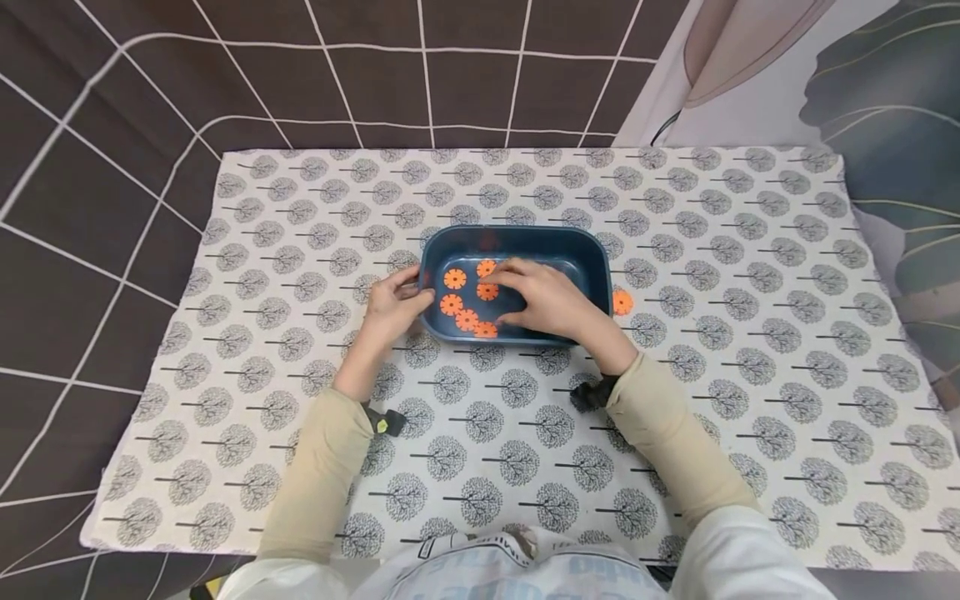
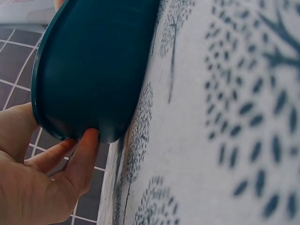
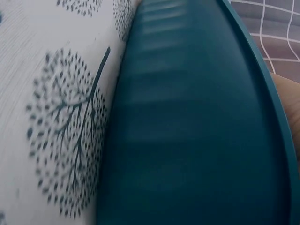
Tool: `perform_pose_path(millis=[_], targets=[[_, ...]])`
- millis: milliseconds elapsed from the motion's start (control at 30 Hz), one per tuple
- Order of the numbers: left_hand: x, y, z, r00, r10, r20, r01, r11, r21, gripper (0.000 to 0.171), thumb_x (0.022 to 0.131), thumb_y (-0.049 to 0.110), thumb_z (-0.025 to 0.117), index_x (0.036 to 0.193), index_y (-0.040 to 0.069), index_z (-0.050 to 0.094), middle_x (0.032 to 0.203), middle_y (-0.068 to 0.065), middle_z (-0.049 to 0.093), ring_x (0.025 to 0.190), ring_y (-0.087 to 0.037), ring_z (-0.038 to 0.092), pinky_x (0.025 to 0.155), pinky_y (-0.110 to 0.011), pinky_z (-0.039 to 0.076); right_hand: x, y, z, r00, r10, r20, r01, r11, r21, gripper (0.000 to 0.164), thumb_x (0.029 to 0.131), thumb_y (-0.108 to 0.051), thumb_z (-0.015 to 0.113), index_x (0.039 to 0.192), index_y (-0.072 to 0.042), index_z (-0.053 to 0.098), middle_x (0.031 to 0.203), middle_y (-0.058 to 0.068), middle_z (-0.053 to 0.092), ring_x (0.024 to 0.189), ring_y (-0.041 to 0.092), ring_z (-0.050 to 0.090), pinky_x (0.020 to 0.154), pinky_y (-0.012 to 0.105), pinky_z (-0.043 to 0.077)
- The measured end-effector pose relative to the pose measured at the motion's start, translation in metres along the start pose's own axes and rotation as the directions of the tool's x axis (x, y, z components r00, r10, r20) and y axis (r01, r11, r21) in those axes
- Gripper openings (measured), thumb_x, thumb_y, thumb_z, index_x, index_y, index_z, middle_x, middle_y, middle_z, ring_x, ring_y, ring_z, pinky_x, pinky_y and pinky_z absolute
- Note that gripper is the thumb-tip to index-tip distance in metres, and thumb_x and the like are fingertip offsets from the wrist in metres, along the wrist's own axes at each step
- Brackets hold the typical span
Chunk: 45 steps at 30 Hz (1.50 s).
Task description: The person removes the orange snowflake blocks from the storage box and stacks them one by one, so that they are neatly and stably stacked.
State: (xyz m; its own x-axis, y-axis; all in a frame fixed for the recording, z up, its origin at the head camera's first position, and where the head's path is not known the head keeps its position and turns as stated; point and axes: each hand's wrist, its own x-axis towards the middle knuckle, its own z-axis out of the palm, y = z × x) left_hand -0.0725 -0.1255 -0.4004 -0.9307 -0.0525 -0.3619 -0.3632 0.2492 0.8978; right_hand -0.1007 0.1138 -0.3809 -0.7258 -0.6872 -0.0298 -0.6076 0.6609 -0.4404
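A dark teal plastic box (image 1: 597, 279) stands on the cloth, with several orange notched discs (image 1: 454, 279) lying mostly in its left half. My left hand (image 1: 390, 308) grips the box's left end, thumb over the rim and fingers outside. In the left wrist view those fingers (image 2: 86, 154) press against the box's outer wall (image 2: 93, 70). My right hand (image 1: 551, 298) reaches down into the box, thumb and fingers spread apart, fingertips right over the discs. The box's side (image 3: 187, 117) fills most of the right wrist view, hiding all but a sliver of that hand (image 3: 290, 103).
Another orange disc (image 1: 622, 302) lies outside the box, close to its right end. A white cloth (image 1: 750, 367) printed with grey trees covers the table. A dark curtain with white lines (image 1: 360, 83) hangs behind and left; a grey-green patterned fabric (image 1: 892, 108) hangs at right.
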Motion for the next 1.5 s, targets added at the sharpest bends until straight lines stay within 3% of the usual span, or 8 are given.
perform_pose_path(millis=[100, 300, 400, 667, 900, 1233, 1500], targets=[[0.001, 0.000, 0.001, 1.000, 0.001, -0.001, -0.001, 1.000, -0.005, 0.057, 0.085, 0.010, 0.065, 0.138, 0.012, 0.045, 0.126, -0.014, 0.056, 0.116, -0.023, 0.053, 0.090, -0.027, 0.052, 0.005, -0.003, 0.003, 0.999, -0.001, 0.048, 0.001, 1.000, -0.005, 0.061, 0.074, -0.031, 0.079, 0.129, -0.018, 0.056, 0.131, 0.007, 0.051, 0.119, 0.029, 0.049, 0.100, 0.049, 0.042], [0.001, 0.000, 0.001, 1.000, -0.005, 0.011, 0.005, 1.000, -0.023, 0.057, 0.085, 0.009, 0.065, 0.138, 0.013, 0.045, 0.128, -0.013, 0.054, 0.117, -0.022, 0.052, 0.091, -0.028, 0.052, 0.012, -0.010, 0.006, 0.990, 0.033, 0.138, -0.034, 0.999, 0.002, 0.060, 0.073, -0.030, 0.080, 0.127, -0.019, 0.056, 0.124, 0.003, 0.055, 0.103, 0.022, 0.056, 0.086, 0.040, 0.050], [0.001, 0.000, 0.002, 1.000, -0.008, 0.014, 0.009, 0.999, -0.032, 0.057, 0.085, 0.009, 0.065, 0.138, 0.014, 0.045, 0.128, -0.013, 0.054, 0.117, -0.022, 0.052, 0.090, -0.028, 0.052, 0.015, -0.013, 0.009, 0.986, 0.027, 0.165, -0.027, 1.000, -0.002, 0.056, 0.074, -0.026, 0.079, 0.125, -0.020, 0.057, 0.125, 0.003, 0.056, 0.106, 0.022, 0.056, 0.088, 0.040, 0.049], [0.002, 0.002, 0.003, 0.999, -0.033, 0.016, 0.034, 0.999, -0.013, 0.057, 0.085, 0.011, 0.065, 0.138, 0.017, 0.045, 0.127, -0.013, 0.055, 0.117, -0.022, 0.052, 0.089, -0.028, 0.053, 0.018, -0.015, 0.016, 0.987, 0.035, 0.158, -0.033, 0.999, -0.015, 0.043, 0.075, -0.023, 0.079, 0.114, -0.019, 0.062, 0.117, 0.001, 0.061, 0.103, 0.021, 0.058, 0.086, 0.039, 0.050], [0.001, 0.003, 0.003, 0.999, -0.033, 0.017, 0.034, 0.999, -0.021, 0.057, 0.085, 0.011, 0.065, 0.138, 0.018, 0.045, 0.126, -0.012, 0.055, 0.115, -0.022, 0.053, 0.086, -0.028, 0.054, 0.016, -0.012, 0.018, 0.985, 0.076, 0.153, -0.086, 0.995, 0.059, 0.027, 0.077, -0.017, 0.077, 0.103, -0.012, 0.069, 0.108, 0.003, 0.063, 0.092, 0.018, 0.058, 0.080, 0.032, 0.051], [0.001, 0.002, 0.000, 0.998, -0.048, 0.028, 0.048, 0.999, -0.009, 0.059, 0.085, 0.011, 0.065, 0.140, 0.016, 0.042, 0.127, -0.014, 0.054, 0.115, -0.024, 0.053, 0.086, -0.028, 0.054, 0.019, -0.010, 0.023, 0.986, 0.047, 0.161, -0.070, 0.988, 0.140, 0.026, 0.077, -0.014, 0.077, 0.099, -0.003, 0.069, 0.104, 0.008, 0.062, 0.087, 0.018, 0.058, 0.075, 0.024, 0.052], [0.001, 0.000, -0.002, 0.998, -0.050, 0.029, 0.051, 0.999, -0.009, 0.060, 0.085, 0.013, 0.065, 0.141, 0.016, 0.041, 0.128, -0.011, 0.053, 0.116, -0.022, 0.052, 0.088, -0.028, 0.053, 0.022, -0.010, 0.026, 0.977, 0.070, 0.203, -0.098, 0.986, 0.135, 0.027, 0.077, -0.015, 0.077, 0.100, -0.005, 0.065, 0.096, 0.005, 0.060, 0.082, 0.017, 0.053, 0.072, 0.026, 0.049]])
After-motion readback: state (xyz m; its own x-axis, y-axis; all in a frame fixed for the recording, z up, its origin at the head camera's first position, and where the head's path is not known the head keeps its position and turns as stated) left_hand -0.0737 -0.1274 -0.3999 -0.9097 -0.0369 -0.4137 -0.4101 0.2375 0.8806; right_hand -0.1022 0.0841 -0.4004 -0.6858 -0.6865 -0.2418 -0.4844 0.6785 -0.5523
